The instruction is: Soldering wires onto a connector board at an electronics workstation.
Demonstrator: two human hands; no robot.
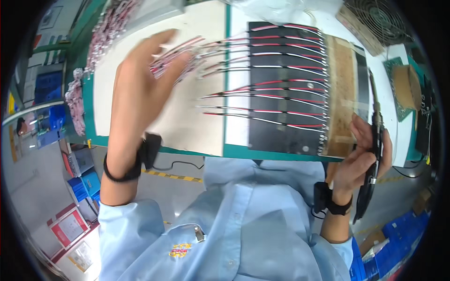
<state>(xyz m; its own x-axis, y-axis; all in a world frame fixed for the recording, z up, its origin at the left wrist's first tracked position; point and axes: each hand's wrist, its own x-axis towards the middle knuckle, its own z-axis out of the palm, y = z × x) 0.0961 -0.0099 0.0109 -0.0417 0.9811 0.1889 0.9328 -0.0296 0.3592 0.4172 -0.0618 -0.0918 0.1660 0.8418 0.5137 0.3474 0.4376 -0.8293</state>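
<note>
My left hand (145, 79) is over the cream board at the left, a little blurred, its thumb and index finger apart. Below and between those fingers lies a loose bunch of thin red, white and black wires (187, 49); I cannot tell whether the hand touches it. My right hand (363, 154) is closed around a long slim black tool (376, 119) with a thin pointed end, held at the right edge of the work board. Between the hands, several red-and-white wire pairs (286, 89) lie across a black plate (281, 136), their right ends in a row along a brown strip (338, 93).
More wire bunches (108, 33) hang or lie at the far left. A round fan grille (377, 18) stands at the back right, near a brown tape roll (406, 86). The green table edge (234, 152) runs close to my body. Blue bins (398, 239) are below right.
</note>
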